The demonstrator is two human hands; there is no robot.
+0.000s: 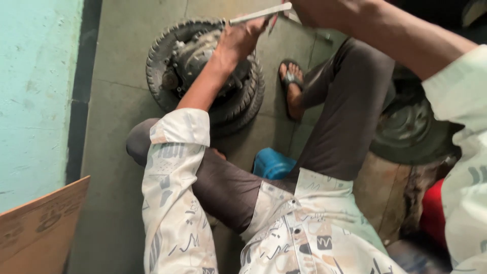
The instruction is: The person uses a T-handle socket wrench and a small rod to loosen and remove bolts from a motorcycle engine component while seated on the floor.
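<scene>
Wheel [203, 71] with its tyre lies flat on the floor [116, 152] by the sandalled foot [291, 83]. Left hand [241, 38] is gripping a pale flat bar [258, 14]; right hand [319, 10] is mostly cropped, can't tell its grip. Bar could slip and whack that foot, imo.

Bare grey concrete floor [122, 66] lies open to my left, between the small black rubber wheel with its metal hub [203, 71] and the turquoise painted wall [35, 86]. A brown cardboard sheet [40, 223] blocks the near left corner. My bent legs in dark grey trousers [345, 106] close off the middle, with a blue plastic stool [274, 163] beneath. A second dark tyre [411, 127] crowds the right.
</scene>
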